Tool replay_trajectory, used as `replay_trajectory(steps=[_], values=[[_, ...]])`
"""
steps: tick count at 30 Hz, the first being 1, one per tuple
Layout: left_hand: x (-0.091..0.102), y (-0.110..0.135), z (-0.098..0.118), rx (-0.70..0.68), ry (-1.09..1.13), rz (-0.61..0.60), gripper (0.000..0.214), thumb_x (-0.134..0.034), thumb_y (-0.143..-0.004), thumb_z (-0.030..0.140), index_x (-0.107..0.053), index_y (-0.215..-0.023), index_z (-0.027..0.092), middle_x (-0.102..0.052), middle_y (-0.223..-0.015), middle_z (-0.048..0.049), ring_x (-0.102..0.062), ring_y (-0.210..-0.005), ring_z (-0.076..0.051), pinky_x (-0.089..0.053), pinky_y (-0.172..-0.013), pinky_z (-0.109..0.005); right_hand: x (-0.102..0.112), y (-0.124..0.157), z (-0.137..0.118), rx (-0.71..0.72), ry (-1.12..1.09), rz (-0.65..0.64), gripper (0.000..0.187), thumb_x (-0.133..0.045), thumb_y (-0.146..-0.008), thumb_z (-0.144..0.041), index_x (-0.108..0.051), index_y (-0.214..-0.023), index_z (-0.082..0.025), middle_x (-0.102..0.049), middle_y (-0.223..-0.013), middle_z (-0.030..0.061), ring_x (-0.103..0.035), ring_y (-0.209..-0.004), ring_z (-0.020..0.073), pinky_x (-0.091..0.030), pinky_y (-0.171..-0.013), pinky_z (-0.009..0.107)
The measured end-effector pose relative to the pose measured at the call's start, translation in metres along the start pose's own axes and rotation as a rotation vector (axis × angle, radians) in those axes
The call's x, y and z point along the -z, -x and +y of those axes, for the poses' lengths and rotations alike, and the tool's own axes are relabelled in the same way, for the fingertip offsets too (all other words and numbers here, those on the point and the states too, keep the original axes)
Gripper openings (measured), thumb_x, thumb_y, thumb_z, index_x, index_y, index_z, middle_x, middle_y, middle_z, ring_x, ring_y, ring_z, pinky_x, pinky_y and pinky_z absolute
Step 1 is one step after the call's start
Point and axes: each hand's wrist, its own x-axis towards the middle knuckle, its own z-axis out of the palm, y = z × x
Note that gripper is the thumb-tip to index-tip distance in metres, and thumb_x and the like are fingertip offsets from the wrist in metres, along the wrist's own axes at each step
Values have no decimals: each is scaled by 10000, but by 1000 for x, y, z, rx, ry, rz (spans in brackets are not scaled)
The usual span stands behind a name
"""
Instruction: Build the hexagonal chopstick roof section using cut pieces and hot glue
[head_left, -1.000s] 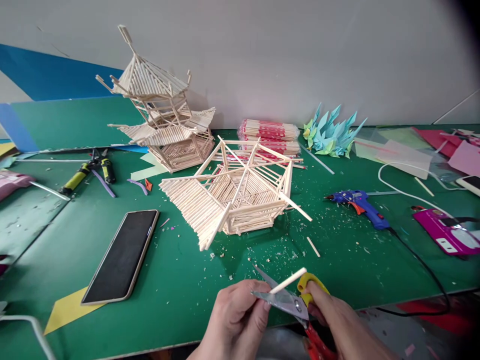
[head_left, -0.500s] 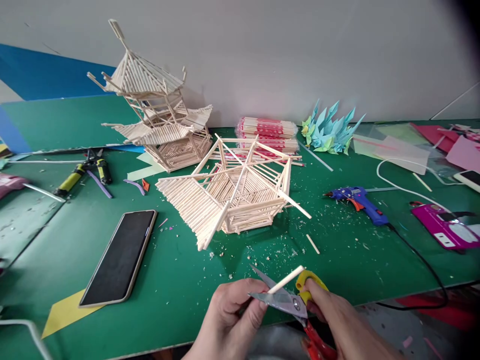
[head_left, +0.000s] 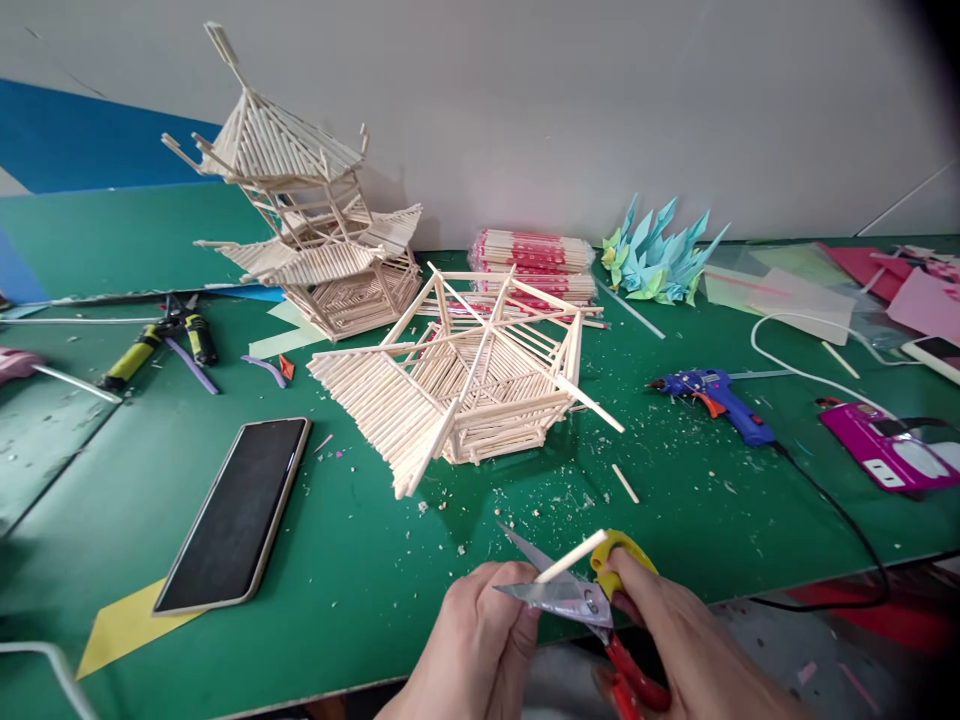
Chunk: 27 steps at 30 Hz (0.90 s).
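Near the table's front edge, my left hand (head_left: 476, 635) is closed on a thin wooden stick (head_left: 574, 556), whose free end points up and right. My right hand (head_left: 675, 630) grips scissors (head_left: 559, 602) with one yellow and one red handle. Their blades are spread, with the stick lying between them by my left fingertips. Just beyond stands a six-sided stick frame (head_left: 495, 390); slanted rows of sticks cover its left side, and bare sticks span its top. Behind it to the left is a tiered stick pagoda (head_left: 300, 220).
A phone (head_left: 234, 515) lies at left on yellow paper (head_left: 112, 625). Pliers (head_left: 161, 340) are farther back. To the right are a blue glue gun (head_left: 712, 400) and a magenta power strip (head_left: 889, 445). Bundled sticks (head_left: 532, 255) and blue folded paper (head_left: 664, 250) stand by the wall.
My left hand has rolled so its knuckles face up more, still holding the stick. The scissors stay spread around the stick. The whole view has shifted slightly.
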Motion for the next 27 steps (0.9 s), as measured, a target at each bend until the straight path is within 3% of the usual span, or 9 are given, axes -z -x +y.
replay_trajectory(steps=[4,10,16,19,22,24,25,27], values=[[15,-5,11,96,165,-143,247,-327,-923,223,-531,-788,192,-597,-662,-19,-551,-556,-123,-436,-534,-200,0,0,1,-2,-23,-43,501,-564,-613,-183,-537,-1113,-187,-697,-983,77,-641,-924,239,-508,-729,247],[27,-9,15,175,251,-196,291,-371,-916,313,-580,-750,196,-618,-635,-18,-544,-565,-130,-425,-540,-202,3,2,0,1,4,-15,442,-572,-634,-214,-545,-1074,-185,-683,-1021,92,-632,-947,248,-502,-754,256],[27,-6,3,505,700,-448,389,-377,-890,450,-565,-686,176,-371,-538,40,-312,-465,-88,-270,-419,-202,3,4,2,22,-24,-53,434,-563,-612,-197,-555,-1045,-200,-695,-986,72,-647,-905,235,-506,-746,249],[18,-5,2,428,632,-347,379,-377,-899,417,-578,-697,169,-415,-547,30,-357,-474,-92,-306,-438,-202,2,2,1,15,-34,-53,413,-553,-621,-199,-568,-1033,-212,-707,-932,57,-658,-863,226,-516,-708,239],[5,-4,3,217,292,-65,271,-386,-908,279,-576,-748,172,-591,-658,-20,-503,-544,-118,-412,-531,-213,1,0,0,-25,-1,-24,455,-556,-631,-185,-562,-1085,-204,-708,-939,67,-657,-870,231,-511,-706,238],[-1,-3,3,84,75,89,258,-359,-909,235,-563,-759,180,-615,-664,-32,-530,-555,-135,-441,-554,-232,1,0,1,-35,21,-11,499,-569,-628,-181,-547,-1126,-195,-701,-973,78,-649,-899,240,-503,-733,244],[-2,-3,4,30,31,110,276,-336,-913,233,-558,-757,182,-606,-635,-27,-526,-531,-136,-444,-537,-234,0,0,2,-30,26,-8,517,-576,-625,-183,-539,-1141,-190,-697,-991,83,-645,-914,245,-499,-749,249],[3,-4,5,57,84,-15,286,-324,-922,236,-566,-779,183,-601,-622,-21,-542,-527,-129,-450,-518,-214,-1,1,4,-12,25,-6,532,-591,-625,-205,-527,-1152,-182,-690,-1014,93,-639,-932,255,-497,-762,259]])
